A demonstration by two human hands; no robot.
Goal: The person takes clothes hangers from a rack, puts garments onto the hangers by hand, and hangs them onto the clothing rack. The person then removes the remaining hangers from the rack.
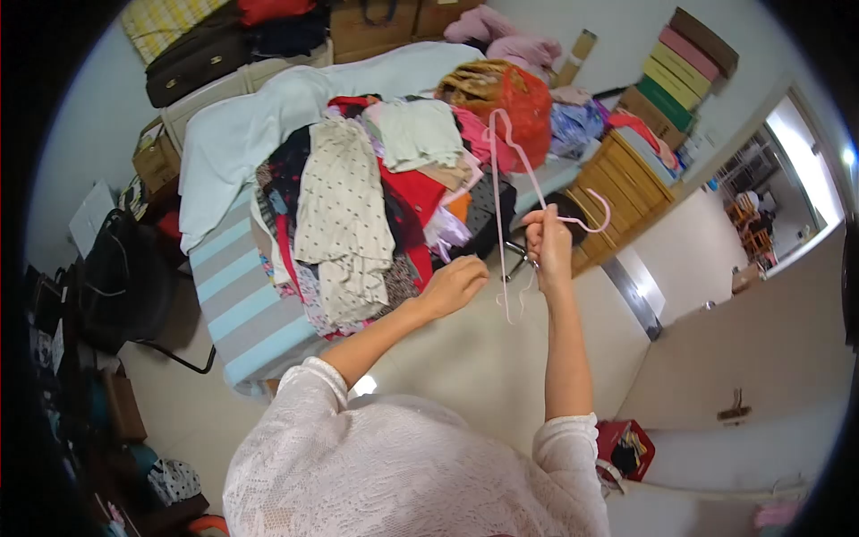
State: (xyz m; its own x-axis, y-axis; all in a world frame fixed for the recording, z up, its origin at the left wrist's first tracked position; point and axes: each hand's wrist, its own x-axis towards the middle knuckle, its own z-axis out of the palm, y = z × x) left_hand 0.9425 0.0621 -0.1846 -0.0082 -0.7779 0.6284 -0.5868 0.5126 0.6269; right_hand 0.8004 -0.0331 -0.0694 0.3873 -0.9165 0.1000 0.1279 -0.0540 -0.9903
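My right hand (550, 246) is closed around a pale pink clothes hanger (526, 161) near the base of its hook. The hanger is turned on its side, with its hook pointing right and its long bar running down beside my wrist. To the left, my left hand (455, 285) is apart from the hanger, palm down. Its fingers are loosely curled together, and nothing shows in them. Beyond both hands, a heap of clothes lies on the bed, including a cream dotted garment (344, 215), a pale mint folded garment (414, 134) and a red garment (413, 195).
The bed has a blue and grey striped sheet (234, 291). A red plastic bag (525, 116) stands at its back right. Wooden drawers (622, 192) and stacked boxes (671, 80) are on the right, near a doorway. A black chair (130, 277) stands left.
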